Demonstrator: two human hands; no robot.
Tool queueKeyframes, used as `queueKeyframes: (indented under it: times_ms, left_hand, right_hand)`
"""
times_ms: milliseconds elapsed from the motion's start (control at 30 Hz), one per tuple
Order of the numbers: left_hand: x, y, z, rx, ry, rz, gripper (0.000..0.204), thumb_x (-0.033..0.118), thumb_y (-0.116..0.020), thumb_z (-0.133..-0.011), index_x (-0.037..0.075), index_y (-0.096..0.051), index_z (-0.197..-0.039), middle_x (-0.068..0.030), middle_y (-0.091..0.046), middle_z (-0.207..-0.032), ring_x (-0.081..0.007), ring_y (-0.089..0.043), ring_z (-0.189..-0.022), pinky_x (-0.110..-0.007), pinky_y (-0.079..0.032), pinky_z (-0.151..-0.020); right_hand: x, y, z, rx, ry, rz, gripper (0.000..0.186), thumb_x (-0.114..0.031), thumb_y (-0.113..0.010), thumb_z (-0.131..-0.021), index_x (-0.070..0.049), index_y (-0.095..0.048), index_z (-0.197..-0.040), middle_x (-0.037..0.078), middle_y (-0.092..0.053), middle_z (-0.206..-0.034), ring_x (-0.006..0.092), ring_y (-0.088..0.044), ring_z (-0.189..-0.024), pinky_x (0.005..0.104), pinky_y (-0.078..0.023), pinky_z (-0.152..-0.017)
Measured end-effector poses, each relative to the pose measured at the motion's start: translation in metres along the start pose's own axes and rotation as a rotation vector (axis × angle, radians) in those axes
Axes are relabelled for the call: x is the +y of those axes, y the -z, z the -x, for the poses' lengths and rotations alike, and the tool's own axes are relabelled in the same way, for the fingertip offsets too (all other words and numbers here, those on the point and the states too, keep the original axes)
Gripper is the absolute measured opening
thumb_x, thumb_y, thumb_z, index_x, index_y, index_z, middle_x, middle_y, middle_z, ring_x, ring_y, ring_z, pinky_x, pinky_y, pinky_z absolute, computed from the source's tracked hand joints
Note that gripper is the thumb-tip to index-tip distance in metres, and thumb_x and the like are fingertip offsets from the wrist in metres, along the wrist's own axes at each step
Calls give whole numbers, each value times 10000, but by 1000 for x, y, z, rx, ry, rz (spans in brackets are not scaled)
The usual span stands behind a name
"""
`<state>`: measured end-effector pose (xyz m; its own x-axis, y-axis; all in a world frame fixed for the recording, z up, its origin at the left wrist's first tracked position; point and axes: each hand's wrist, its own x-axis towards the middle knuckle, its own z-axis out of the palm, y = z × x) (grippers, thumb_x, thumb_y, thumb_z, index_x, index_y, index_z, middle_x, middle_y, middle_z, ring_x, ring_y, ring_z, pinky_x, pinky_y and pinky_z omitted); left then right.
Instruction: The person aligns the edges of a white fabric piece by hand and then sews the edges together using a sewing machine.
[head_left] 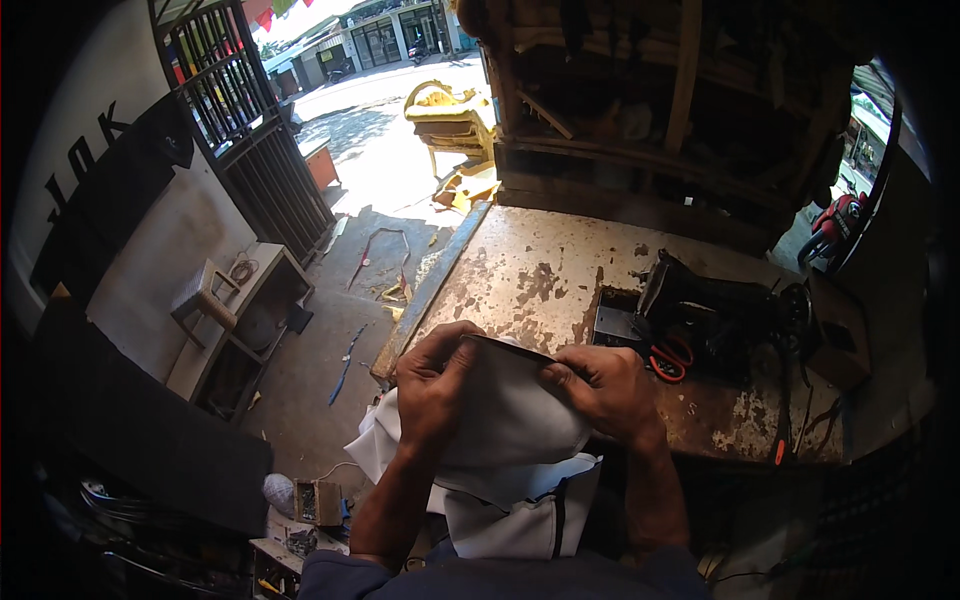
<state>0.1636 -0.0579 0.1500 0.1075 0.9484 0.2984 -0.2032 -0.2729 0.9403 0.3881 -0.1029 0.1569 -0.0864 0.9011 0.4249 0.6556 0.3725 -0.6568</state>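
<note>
A light grey piece of fabric with a dark edge hangs between my two hands. My left hand pinches one end of that edge, thumb on top. At the other end, my right hand grips the same edge between thumb and curled fingers. The edge is drawn fairly straight between them. Lower folds of the cloth fall over my lap, where a dark strip runs along one part. Right of my right hand lie red-handled scissors, beside a black sewing machine.
The worn worktable has peeling patches. A red-tipped tool lies near its front right. A wooden shelf frame rises behind it. At left stand a small stool and a low white shelf. A yellow chair stands outside the doorway.
</note>
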Motion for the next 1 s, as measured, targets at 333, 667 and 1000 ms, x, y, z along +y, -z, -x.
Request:
queueKeyframes:
  times_ms: [333, 667, 1000]
  left_hand:
    - [0, -5, 2, -51, 68, 125, 197, 91, -714, -1016, -9, -760, -1179, -57, -775, -1042, -97, -693, -941, -257, -552, -851]
    - [-7, -5, -5, -12, -20, -79, 282, 139, -712, -1018, -29, -702, -1244, -105, -752, -1137, -170, -699, -1022, -298, -547, -892]
    - [-25, 20, 67, 123, -146, -840, 298, 173, -757, -952, 17, -695, -1197, -173, -669, -1085, -357, -650, -1013, -441, -501, -880]
  right_hand:
    - [-18, -23, -25, 151, 304, -87, 163, -165, -799, -898, -44, -727, -981, 140, -715, -847, 339, -725, -769, 422, -564, -669]
    - [-3, -39, -23, 248, 224, -159, 148, -175, -787, -941, -37, -768, -991, 148, -738, -807, 283, -743, -675, 369, -558, -592]
    - [-3, -47, -26, 307, 145, -167, 142, -166, -787, -939, -30, -765, -973, 144, -723, -777, 260, -719, -626, 355, -529, -567]
